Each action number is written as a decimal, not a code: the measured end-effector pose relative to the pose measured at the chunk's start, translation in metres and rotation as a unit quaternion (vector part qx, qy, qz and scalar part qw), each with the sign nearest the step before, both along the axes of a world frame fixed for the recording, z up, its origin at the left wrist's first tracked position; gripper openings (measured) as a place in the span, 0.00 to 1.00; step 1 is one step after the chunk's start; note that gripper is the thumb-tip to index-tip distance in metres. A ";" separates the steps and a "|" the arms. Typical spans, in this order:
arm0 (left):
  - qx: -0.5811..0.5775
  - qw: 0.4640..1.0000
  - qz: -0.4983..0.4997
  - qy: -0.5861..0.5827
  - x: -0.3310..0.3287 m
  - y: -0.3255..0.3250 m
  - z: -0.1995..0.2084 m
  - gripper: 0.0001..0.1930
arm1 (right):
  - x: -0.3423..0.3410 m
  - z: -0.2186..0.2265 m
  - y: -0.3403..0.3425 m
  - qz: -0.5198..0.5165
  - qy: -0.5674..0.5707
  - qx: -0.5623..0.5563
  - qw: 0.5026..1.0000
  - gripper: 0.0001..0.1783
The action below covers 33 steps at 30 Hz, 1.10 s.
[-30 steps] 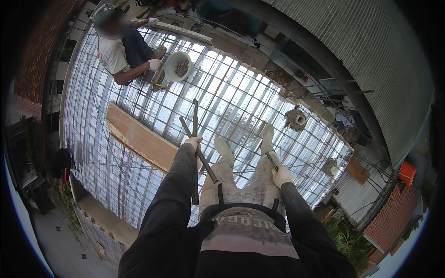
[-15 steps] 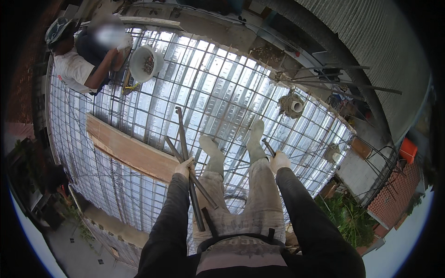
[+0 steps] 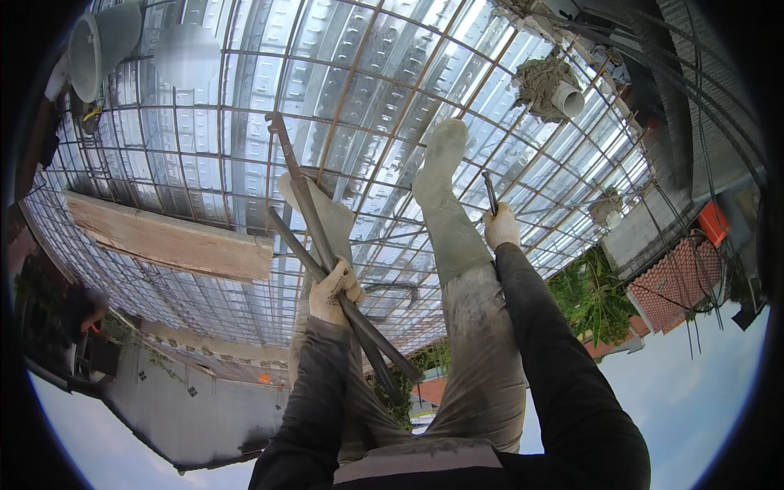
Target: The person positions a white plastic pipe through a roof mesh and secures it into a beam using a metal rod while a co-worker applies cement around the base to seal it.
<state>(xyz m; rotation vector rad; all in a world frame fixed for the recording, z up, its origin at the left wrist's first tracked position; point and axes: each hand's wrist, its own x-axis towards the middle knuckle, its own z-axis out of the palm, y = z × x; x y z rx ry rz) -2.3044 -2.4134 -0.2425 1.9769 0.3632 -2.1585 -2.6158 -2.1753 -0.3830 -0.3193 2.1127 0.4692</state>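
Nearest, the gloved left hand [image 3: 335, 287] is closed around two long rusty steel bars [image 3: 314, 233] crossing beside the left boot [image 3: 322, 214]. The gloved right hand [image 3: 501, 226] grips a short hooked tool [image 3: 489, 192]. Beyond lie the rebar grid [image 3: 384, 90] and a wooden plank [image 3: 167, 238].

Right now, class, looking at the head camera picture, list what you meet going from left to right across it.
Grey bucket → wooden plank → left hand gripping two long steel bars → right boot → right hand holding a small tool → capped white pipe → red roof tiles.
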 end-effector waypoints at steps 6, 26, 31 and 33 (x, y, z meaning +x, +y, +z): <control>-0.039 0.997 -0.050 -0.053 -0.033 -0.025 -0.030 0.07 | 0.005 -0.062 0.053 -0.024 -0.094 0.038 0.995 0.26; 0.007 0.983 -0.150 -0.107 -0.033 -0.013 -0.043 0.09 | 0.063 0.052 -0.134 -0.066 -0.266 -0.278 0.921 0.25; -0.020 0.983 -0.159 -0.088 -0.045 -0.003 -0.043 0.13 | 0.136 0.168 -0.162 -0.100 -0.460 -0.112 0.875 0.42; -0.027 0.985 -0.153 -0.071 -0.043 0.000 -0.039 0.13 | 0.153 0.171 -0.158 -0.155 -0.458 -0.041 0.874 0.40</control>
